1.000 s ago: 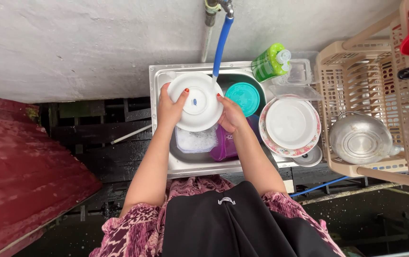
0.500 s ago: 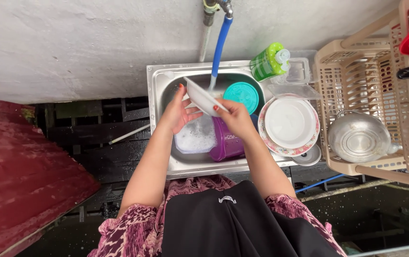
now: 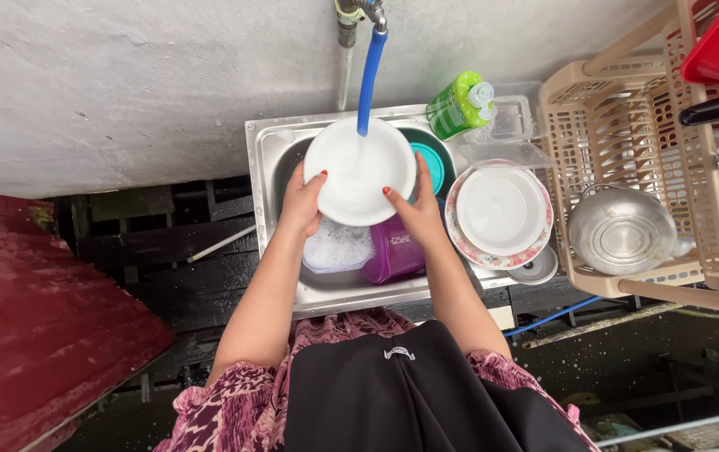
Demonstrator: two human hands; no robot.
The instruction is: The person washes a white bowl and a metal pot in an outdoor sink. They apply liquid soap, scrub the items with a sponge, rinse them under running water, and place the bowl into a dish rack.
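A white plate [image 3: 359, 172] is held face up over the steel sink [image 3: 261, 151], clamped at its rim by both hands. The left hand [image 3: 301, 201] is closed on the plate's left edge, thumb on the upper face; the right hand [image 3: 414, 209] is closed on the lower right edge in the same grip, thumb on top. The blue hose [image 3: 368, 79] from the tap [image 3: 368, 10] ends directly above the plate's upper part, and water is seen running onto it. Beneath the plate, in the basin, a clear container of suds [image 3: 338, 249] lies beside a purple container [image 3: 395, 255]; a teal bowl [image 3: 431, 163] is partly hidden behind the plate. On the surface to the right, a stack of plates [image 3: 502, 213] is set, with a green bottle [image 3: 458, 105] behind it. Further right, a metal kettle [image 3: 623, 230] rests in a beige rack [image 3: 577, 92].
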